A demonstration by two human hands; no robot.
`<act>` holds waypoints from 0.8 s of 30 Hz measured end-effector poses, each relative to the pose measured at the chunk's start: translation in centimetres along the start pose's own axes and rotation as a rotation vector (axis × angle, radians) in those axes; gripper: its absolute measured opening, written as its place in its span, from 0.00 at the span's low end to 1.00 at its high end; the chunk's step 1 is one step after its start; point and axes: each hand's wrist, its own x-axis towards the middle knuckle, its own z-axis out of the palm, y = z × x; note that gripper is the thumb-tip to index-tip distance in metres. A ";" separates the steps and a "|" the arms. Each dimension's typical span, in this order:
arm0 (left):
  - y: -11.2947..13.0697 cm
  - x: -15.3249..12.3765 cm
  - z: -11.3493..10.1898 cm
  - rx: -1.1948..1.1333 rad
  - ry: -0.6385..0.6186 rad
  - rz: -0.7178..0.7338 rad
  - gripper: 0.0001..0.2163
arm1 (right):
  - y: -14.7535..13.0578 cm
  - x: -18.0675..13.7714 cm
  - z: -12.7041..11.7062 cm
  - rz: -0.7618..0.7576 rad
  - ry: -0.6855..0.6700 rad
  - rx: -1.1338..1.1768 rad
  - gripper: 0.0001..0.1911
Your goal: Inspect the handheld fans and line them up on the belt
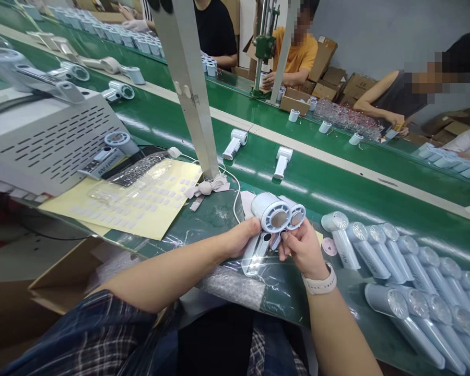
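Note:
My left hand (243, 236) is closed around a light-blue handheld fan (267, 208), with its thumb against the round head. The handle of that fan points down toward me. My right hand (304, 249) holds a second handheld fan (297, 214) close beside the first, and the two heads appear to touch. Both show a ringed end with a silver disc in the middle. Much of the second fan's handle is hidden behind my fingers. To the right, several more light-blue fans (370, 250) lie in rows on the bench.
A green conveyor (329, 183) runs past, carrying two fans (282, 162). A metal post (191, 94) stands in front of me. Yellow sticker sheets (156, 219) and a slotted white machine (62, 141) are on the left. Across the line, co-workers handle parts (293, 115).

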 end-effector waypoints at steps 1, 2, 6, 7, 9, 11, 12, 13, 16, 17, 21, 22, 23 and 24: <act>0.0 0.0 0.0 -0.005 0.000 -0.004 0.34 | 0.1 0.0 0.0 -0.003 0.003 -0.006 0.23; 0.0 0.0 0.1 -0.007 -0.001 -0.003 0.33 | 0.1 0.0 0.0 -0.005 0.008 -0.012 0.23; -0.1 -0.2 -0.1 -0.005 0.016 -0.002 0.33 | 0.2 0.1 -0.1 -0.003 0.012 -0.032 0.24; -0.2 -0.3 -0.2 -0.004 0.028 -0.008 0.34 | 0.2 0.2 -0.1 -0.001 0.007 -0.033 0.24; -0.2 -0.3 -0.4 -0.004 0.048 -0.021 0.34 | 0.1 0.2 -0.1 0.003 0.006 -0.038 0.24; -0.3 -0.3 -0.4 -0.006 0.044 -0.019 0.33 | -0.1 0.2 0.0 0.009 0.013 -0.048 0.23; -0.2 -0.2 -0.3 -0.009 0.035 -0.008 0.33 | -0.2 0.2 0.1 0.015 0.021 -0.059 0.23; -0.2 -0.1 -0.2 -0.011 0.026 0.008 0.33 | -0.3 0.1 0.2 0.018 0.038 -0.071 0.22; 0.0 0.3 0.2 -0.046 0.038 0.067 0.32 | -0.5 0.0 0.8 -0.004 0.170 -0.106 0.25; 0.0 0.4 0.3 -0.067 0.061 0.084 0.32 | -0.5 0.0 1.0 -0.026 0.230 -0.114 0.27; 0.1 0.3 0.2 -0.120 0.165 0.116 0.32 | -0.2 -0.2 1.9 -0.081 0.346 -0.186 0.16; 0.1 0.2 0.0 -0.107 0.184 0.122 0.32 | -0.1 -0.3 2.0 -0.080 0.346 -0.211 0.14; 0.0 0.1 -0.1 -0.080 0.202 0.129 0.32 | -0.1 -0.3 2.1 -0.079 0.350 -0.232 0.14; -0.1 0.0 -0.2 -0.043 0.216 0.136 0.32 | 0.0 -0.3 2.2 -0.077 0.356 -0.243 0.14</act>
